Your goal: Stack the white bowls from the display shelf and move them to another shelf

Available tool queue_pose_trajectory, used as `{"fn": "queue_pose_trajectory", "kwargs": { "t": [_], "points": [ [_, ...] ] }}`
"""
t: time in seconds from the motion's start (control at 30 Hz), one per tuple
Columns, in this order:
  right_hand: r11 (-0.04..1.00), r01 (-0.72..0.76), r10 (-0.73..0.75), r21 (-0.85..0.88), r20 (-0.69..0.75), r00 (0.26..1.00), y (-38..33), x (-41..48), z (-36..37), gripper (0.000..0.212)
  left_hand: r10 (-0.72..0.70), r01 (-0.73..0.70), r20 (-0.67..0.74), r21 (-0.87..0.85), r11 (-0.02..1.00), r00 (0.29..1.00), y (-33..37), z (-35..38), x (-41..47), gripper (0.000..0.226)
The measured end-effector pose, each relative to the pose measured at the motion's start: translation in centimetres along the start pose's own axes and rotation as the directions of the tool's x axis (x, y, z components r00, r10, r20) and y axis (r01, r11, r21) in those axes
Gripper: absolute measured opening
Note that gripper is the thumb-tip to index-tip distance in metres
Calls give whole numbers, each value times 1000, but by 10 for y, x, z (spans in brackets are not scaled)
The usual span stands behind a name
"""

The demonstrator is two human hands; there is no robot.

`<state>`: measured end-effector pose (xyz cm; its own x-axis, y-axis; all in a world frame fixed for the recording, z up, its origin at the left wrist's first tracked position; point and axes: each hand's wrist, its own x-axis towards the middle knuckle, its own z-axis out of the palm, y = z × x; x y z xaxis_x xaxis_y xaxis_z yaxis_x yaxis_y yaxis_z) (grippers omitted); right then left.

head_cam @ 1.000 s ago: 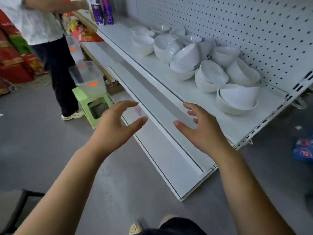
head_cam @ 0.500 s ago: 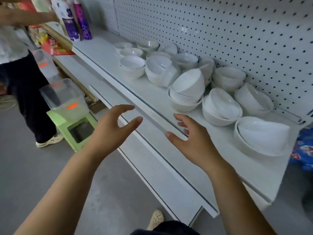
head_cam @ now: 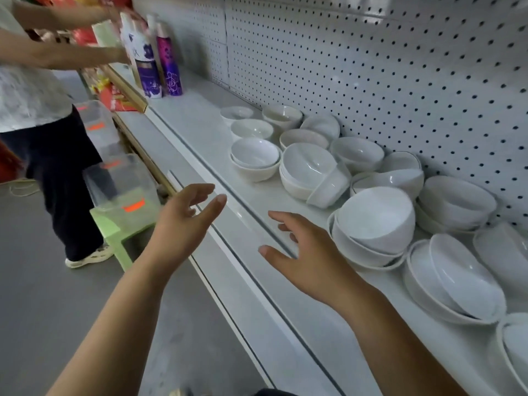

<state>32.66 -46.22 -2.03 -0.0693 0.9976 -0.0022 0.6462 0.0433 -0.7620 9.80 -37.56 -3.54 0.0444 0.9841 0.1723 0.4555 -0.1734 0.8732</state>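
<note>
Several white bowls lie scattered and loosely nested on the white display shelf (head_cam: 205, 130), in front of the pegboard wall. One small nested pair (head_cam: 255, 158) sits at the left of the group. An upside-down bowl (head_cam: 377, 218) rests on a short stack just right of my right hand. My right hand (head_cam: 307, 255) hovers open above the shelf's front edge, empty, a short way from that stack. My left hand (head_cam: 187, 221) is open and empty, out over the lower white shelf (head_cam: 217, 267).
A person in a white top and dark trousers (head_cam: 43, 115) stands at the left, reaching toward tall bottles (head_cam: 168, 70) at the shelf's far end. A clear plastic bin (head_cam: 120, 187) sits on a green stool (head_cam: 114, 227) on the grey floor.
My view has come closer to the shelf and swung left, so the bowls look bigger and nearer. Both hands stay open and empty and have drawn closer to the bowls.
</note>
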Motion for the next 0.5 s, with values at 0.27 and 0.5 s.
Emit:
{"fn": "queue_pose_trajectory", "kwargs": {
  "t": [0.27,0.5],
  "points": [
    [999,-17,26,45,-203,979,-15,66,6,54,71,-66,69,-70,995,995,-5,13,105,51],
    [999,-36,41,21,-391,919,-39,145,16,48,157,-125,170,-186,975,973,-25,17,211,46]
  ]
}}
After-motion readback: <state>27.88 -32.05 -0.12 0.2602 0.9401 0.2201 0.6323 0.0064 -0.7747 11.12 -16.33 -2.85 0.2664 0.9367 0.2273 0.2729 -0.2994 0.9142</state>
